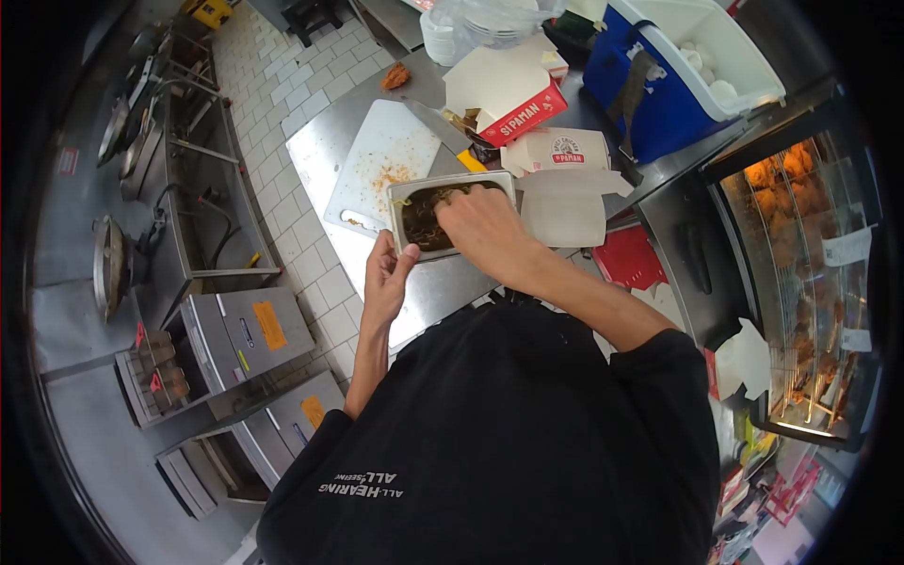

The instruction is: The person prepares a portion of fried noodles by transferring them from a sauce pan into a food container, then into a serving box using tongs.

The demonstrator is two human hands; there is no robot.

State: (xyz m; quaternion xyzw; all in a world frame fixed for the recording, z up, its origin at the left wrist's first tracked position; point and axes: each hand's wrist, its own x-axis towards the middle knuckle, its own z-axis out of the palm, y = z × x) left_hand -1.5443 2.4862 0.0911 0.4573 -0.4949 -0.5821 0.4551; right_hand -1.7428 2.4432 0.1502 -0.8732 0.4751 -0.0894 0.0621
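A rectangular metal container (511,188) holds dark contents with pale thin shreds (419,218). My left hand (386,273) grips the container's near left corner, thumb on the rim. My right hand (482,222) reaches into it, its fingers curled down into the contents; the fingertips and whatever they pinch are hidden. Beside the container, on the left, lies a white cutting board (391,141) with orange-brown crumbs on it. An unfolded paper box (565,209) lies open against the container's right side.
Red-and-white food boxes (523,121) and a blue-and-white cooler box (650,85) stand at the back right. A fried piece (395,75) lies on the steel table (325,132) past the board. On the right is a lit display cabinet (800,282), on the left are fryers (169,377).
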